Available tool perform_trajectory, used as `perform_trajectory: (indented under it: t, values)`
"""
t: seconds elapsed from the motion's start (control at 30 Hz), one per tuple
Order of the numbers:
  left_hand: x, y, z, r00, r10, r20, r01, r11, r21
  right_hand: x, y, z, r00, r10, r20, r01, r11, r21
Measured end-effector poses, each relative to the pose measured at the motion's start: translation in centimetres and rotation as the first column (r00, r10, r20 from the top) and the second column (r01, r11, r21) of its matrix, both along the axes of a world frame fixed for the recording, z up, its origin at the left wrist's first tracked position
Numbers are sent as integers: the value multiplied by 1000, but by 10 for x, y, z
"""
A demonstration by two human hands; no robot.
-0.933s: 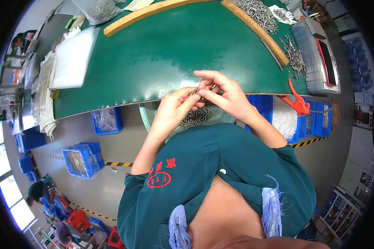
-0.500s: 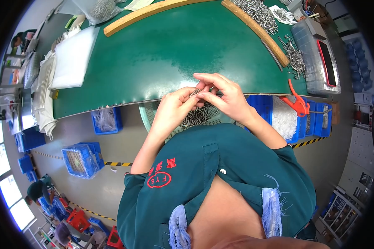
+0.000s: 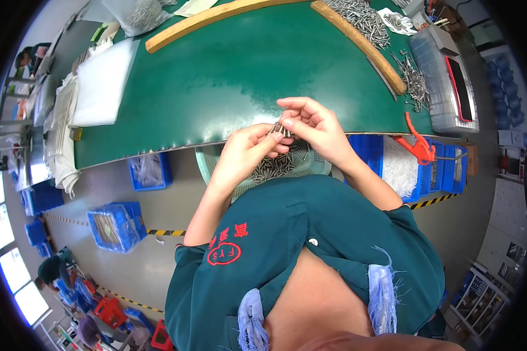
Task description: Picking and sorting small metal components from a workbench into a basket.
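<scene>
My left hand (image 3: 249, 151) and my right hand (image 3: 313, 126) meet at the near edge of the green table (image 3: 228, 70). Together they pinch a small bundle of thin metal pins (image 3: 280, 130), held upright between the fingertips. Just below my hands, a pale green basket (image 3: 310, 167) on my lap holds a heap of the same metal pins (image 3: 275, 167). My fingers hide the lower ends of the held pins.
A large pile of metal pins (image 3: 360, 17) lies at the table's far right behind a wooden strip (image 3: 357, 41); another wooden strip (image 3: 216, 17) runs along the far edge. White sheets (image 3: 102, 85) lie left. Blue crates (image 3: 114, 225) stand on the floor; red-handled pliers (image 3: 416, 146) hang right.
My hands have stayed at the table edge; the fingers shifted slightly, my right hand's fingers closing more over the pin bundle.
</scene>
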State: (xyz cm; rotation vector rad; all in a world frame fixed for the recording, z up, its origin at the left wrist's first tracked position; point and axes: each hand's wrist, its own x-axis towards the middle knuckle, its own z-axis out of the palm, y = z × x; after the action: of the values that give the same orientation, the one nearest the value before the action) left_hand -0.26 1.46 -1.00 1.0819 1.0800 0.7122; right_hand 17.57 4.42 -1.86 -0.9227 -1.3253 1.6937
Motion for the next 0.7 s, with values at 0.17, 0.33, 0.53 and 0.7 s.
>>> perform_trajectory:
  t: [0.17,0.33,0.53,0.7]
  values:
    - [-5,-2,3,996,76,53,-77,997,25,8,11,-10,886,-139,-442,-157,807,-569]
    - [-10,-1,8,990,120,70,-123,992,26,8,4,-9,925,-86,-371,-149,815,-560]
    - [-14,0,5,992,105,76,-110,992,63,9,-1,-16,965,253,-68,-262,934,-244]
    - [-13,0,6,996,75,55,-79,994,70,8,7,-5,980,196,40,-190,974,-126]
